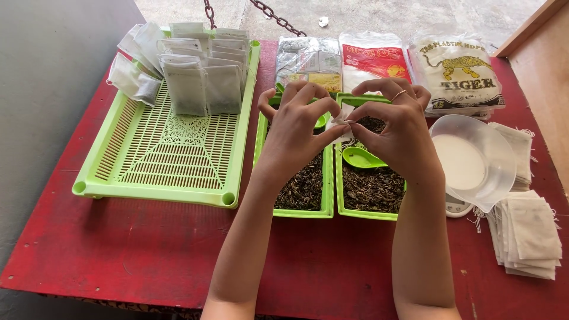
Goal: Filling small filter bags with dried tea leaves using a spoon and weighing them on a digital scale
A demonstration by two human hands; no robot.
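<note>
Two hands meet over the green trays of dry leaves. Left hand [296, 127] and right hand [394, 127] both pinch one small white bag [342, 122] between them, its top edge running from 9 to 3 o'clock. Open room lies at 6 o'clock on the red table [148, 249].

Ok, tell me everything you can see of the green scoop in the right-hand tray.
The green scoop is glossy light-green plastic with a rounded bowl. It lies on the dark dried leaves in the right green tray, bowl up and empty as far as can be seen. The right hand hovers over it and hides its far end; no fingers visibly touch it.
</note>
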